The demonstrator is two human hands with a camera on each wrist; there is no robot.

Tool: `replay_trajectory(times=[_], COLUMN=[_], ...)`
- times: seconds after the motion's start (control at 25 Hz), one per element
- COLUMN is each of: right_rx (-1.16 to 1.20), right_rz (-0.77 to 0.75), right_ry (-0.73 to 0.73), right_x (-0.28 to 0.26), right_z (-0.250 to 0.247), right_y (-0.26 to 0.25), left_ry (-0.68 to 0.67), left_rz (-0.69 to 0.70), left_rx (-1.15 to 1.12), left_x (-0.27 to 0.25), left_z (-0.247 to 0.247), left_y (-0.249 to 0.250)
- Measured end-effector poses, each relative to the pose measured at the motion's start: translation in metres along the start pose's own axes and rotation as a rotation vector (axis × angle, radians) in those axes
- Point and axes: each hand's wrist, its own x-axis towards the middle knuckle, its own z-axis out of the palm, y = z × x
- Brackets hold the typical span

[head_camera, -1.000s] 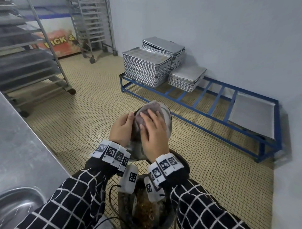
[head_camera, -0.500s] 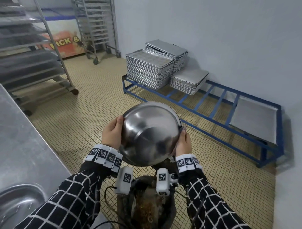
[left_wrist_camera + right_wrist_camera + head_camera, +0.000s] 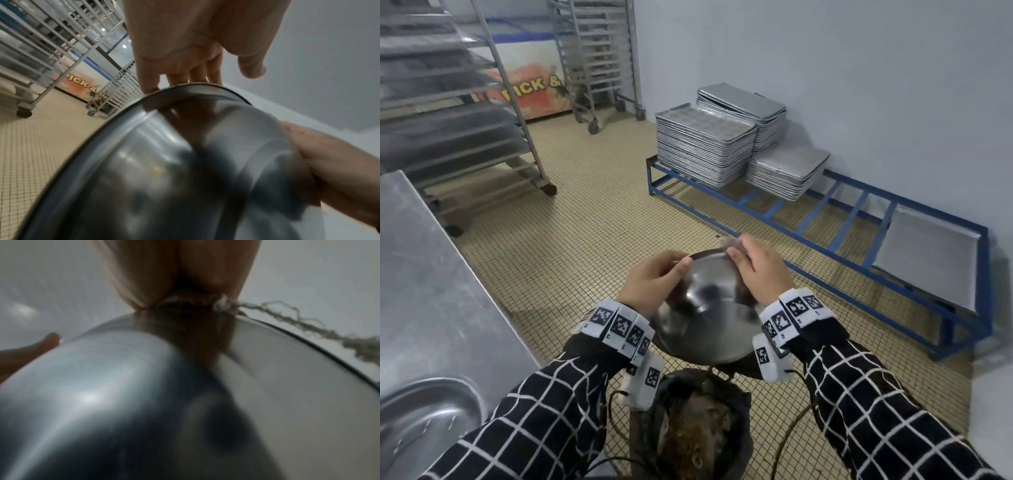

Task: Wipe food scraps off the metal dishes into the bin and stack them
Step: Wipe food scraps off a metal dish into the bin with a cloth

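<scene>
1. Head view: left hand [image 3: 654, 281] grips the bowl [image 3: 709, 308] rim; right hand [image 3: 760, 270] pinches a cloth [image 3: 732, 244] against the far rim. The bowl hangs over the bin [image 3: 698, 428], back toward the person, opening facing away and down.
2. Left wrist view: fingers [image 3: 185, 76] curl over the rim [image 3: 115, 116].
3. Right wrist view: the cloth [image 3: 195, 299] sits on the rim. Judgement: stiff, light, slippery steel; hold by the rim.

Below hands: metal bowl [image 3: 702, 308] held directly above the open bin [image 3: 698, 428]; narrow gap between.
Left side: steel counter [image 3: 431, 274] edge close by.
Right, ahead: tiled floor [image 3: 592, 240] open up to the blue rack [image 3: 825, 219].
</scene>
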Motion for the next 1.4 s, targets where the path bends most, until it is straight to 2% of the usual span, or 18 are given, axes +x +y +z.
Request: replay_trajectory(times=[0.12,0.28,0.44,0.52,0.64,0.72,0.84,0.92,1.0,1.12,1.2,1.28,1.4], right_rx=[-0.018,0.043,-0.046,-0.070,0.193,0.328,0.325,0.339,0.313,0.122,-0.085,-0.109,0.236], right_rz=[-0.100,-0.146,-0.271,-0.191,0.084,0.238,0.360,0.320,0.171,-0.086,-0.165,-0.092,0.133], right_ry=[0.034,0.312,0.406,0.458,0.518,0.473,0.422,0.512,0.573,0.436,0.408,0.476,0.599], right_x=[0.008,-0.003,-0.021,-0.020,-0.015,-0.017,-0.027,-0.028,-0.020,-0.005,0.000,0.007,0.012], right_z=[0.009,0.029,0.054,0.054,0.046,0.042,0.041,0.037,0.038,0.054,0.063,0.062,0.056], right_y=[-0.010,-0.032,-0.044,-0.036,-0.018,-0.001,0.012,-0.002,-0.024,-0.052,-0.056,-0.052,-0.027], left_ry=[0.105,0.239,0.304,0.298,0.303,0.343,0.414,0.429,0.417,0.382,0.381,0.375,0.397], left_rz=[0.048,0.021,0.017,0.015,-0.022,-0.060,-0.083,-0.093,-0.077,-0.029,-0.007,-0.010,-0.036], left_rx=[0.113,0.112,-0.040,-0.067,-0.131,-0.185,-0.220,-0.206,-0.170,-0.107,-0.099,-0.137,-0.191], left_x=[0.004,0.011,0.016,0.017,0.016,0.016,0.019,0.020,0.020,0.022,0.022,0.021,0.019], left_z=[0.002,0.000,-0.001,-0.005,-0.009,-0.012,-0.018,-0.017,-0.013,-0.007,-0.005,-0.006,-0.010], left_y=[0.006,0.003,0.010,0.010,0.010,0.007,0.004,0.006,0.008,0.012,0.015,0.017,0.014])
